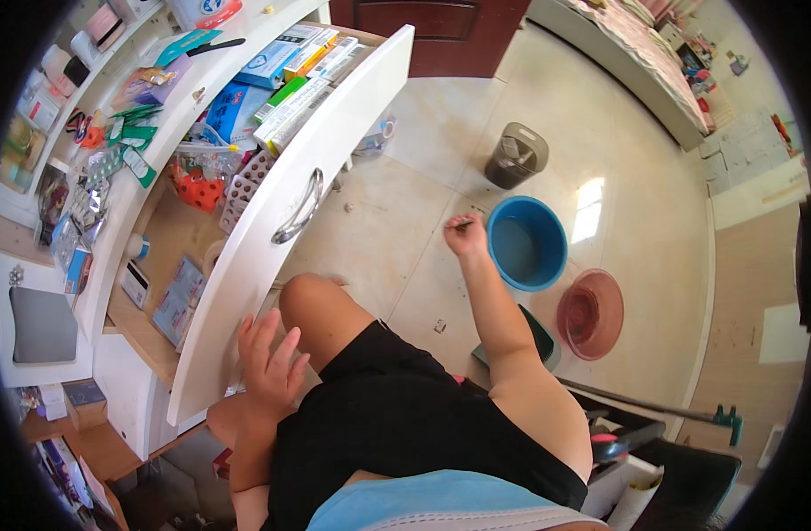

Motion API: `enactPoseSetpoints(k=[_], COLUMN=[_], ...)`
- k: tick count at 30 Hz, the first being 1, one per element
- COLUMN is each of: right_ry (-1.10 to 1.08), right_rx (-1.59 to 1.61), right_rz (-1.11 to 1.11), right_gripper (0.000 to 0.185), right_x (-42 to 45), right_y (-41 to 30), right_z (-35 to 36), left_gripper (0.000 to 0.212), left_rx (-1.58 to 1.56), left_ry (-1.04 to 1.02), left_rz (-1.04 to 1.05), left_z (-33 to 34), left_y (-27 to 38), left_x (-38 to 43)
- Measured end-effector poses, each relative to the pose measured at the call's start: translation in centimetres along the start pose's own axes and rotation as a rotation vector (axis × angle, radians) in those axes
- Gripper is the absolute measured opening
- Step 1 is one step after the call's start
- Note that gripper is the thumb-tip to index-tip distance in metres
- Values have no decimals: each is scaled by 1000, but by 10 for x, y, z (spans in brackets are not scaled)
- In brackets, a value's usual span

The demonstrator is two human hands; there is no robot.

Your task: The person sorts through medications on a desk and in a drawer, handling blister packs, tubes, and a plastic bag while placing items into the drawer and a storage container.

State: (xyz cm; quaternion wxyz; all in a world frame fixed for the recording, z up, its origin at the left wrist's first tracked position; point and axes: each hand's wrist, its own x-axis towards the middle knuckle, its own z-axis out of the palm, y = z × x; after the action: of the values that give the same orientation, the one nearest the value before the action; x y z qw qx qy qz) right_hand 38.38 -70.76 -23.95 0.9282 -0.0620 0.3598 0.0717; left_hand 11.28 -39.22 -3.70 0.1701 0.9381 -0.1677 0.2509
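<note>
My left hand (pixel 270 358) is raised beside the white front of the drawer (pixel 246 279), fingers spread and holding nothing. My right hand (pixel 465 233) is out over the floor, closed on a small dark object (pixel 464 226) too small to identify, just left of a blue plastic basin (pixel 527 243). The pulled-out drawer holds medicine boxes (pixel 291 109), a blue packet (pixel 238 114), blister packs of tablets (pixel 246 189) and a clear zip bag with something orange and spotted (pixel 198 189) in it.
A grey waste bin (pixel 517 156) and a pinkish basin (pixel 590 314) stand on the floor near the blue one, with a dustpan (pixel 541 338) below. Green packets (pixel 138 136) and blister packs lie on the dresser top. The metal drawer handle (pixel 299 209) juts out.
</note>
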Motion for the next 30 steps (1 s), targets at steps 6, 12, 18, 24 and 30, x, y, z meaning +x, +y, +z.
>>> enactPoseSetpoints(k=[6,12,18,24,30], right_ry=[177,167,1,-146,-620], right_rx=[55,53,-111,-154,-257], right_rz=[-134,-224,-389,-431,-341], right_gripper=[29,35,56,89,49], right_x=[69,129,161,174,202], right_y=[-64,-97,-203,-246,-248], right_z=[-19,-5,53,100,68], left_gripper=[29,22,21,22,19], left_rx=[123,166,96,160,188], left_ry=[-27,-3,-79,-76,145], left_rz=[-103,-30,-106,-109,105], left_z=[-3,23,38,28,-2], left_y=[-21,-27,-35,-31,-13], left_x=[19,-16,-12,-13,-7])
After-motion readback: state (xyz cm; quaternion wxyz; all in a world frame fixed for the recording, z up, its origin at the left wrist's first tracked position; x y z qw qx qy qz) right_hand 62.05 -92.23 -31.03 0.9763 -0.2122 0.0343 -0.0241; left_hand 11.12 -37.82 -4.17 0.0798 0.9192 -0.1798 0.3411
